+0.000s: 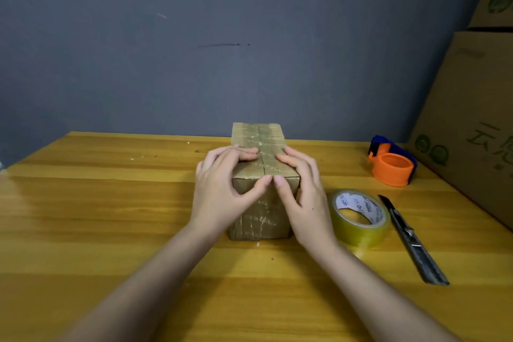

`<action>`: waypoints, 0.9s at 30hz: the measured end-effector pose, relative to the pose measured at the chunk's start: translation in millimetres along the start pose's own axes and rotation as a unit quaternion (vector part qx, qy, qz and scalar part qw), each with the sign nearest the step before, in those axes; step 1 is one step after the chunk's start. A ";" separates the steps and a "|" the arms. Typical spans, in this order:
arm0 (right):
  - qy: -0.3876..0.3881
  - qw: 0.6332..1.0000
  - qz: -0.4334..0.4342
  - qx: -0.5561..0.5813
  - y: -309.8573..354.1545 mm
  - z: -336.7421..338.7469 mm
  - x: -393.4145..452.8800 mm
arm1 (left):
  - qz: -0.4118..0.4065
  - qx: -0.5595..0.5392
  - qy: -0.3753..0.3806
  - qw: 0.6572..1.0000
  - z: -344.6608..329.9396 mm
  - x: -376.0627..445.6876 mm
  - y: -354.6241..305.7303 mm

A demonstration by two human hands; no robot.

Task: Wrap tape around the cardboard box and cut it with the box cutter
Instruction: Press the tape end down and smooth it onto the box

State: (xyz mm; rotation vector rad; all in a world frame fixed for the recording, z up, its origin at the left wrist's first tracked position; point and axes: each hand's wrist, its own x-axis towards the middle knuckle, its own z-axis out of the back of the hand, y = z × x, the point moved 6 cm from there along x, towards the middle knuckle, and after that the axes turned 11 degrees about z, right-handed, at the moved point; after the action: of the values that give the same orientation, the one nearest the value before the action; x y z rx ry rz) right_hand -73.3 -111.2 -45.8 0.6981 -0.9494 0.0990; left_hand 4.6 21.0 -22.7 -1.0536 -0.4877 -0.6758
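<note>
— Where is the cardboard box found?
— At frame centre on the bench, pressed by left hand and right hand, fingers curled around its top edges.
— Handling?
— Stiff, light and tape-slick, it seems; best gripped at the side edges.

Large cardboard cartons cut off at right edge, green print partly legible only, small box sides hidden behind both hands, tape roll core lettering too small to read, forearms cut off at bottom edge
</note>
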 end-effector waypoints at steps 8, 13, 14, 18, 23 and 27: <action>0.047 0.998 0.044 -0.017 -6.5 1.4 -1.9 | -0.041 0.009 -0.010 0.999 -1.4 -1.3 3.0; 0.076 0.995 0.055 -0.022 -7.0 3.0 -3.3 | -0.031 -0.037 0.007 0.999 -3.5 -5.8 7.3; 0.081 0.995 0.057 -0.023 -6.9 3.4 -3.3 | -0.031 -0.042 0.011 0.999 -4.3 -7.2 8.8; 0.096 0.993 0.063 -0.026 -6.8 3.5 -3.3 | -0.035 -0.024 0.029 0.999 -7.9 -13.1 13.2; 0.127 0.989 0.068 -0.045 -9.4 4.2 -2.7 | -0.035 -0.015 0.040 0.998 -7.8 -13.6 13.2; 0.151 0.984 0.078 -0.057 -9.6 6.5 -2.4 | -0.053 0.001 0.059 0.997 -7.1 -13.0 14.3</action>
State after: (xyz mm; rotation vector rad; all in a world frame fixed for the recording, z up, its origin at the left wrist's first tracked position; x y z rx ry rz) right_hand -75.8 -122.0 -50.0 0.4847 -0.7115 0.2788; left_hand 6.0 22.7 -43.2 -0.9839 -0.4430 -0.8264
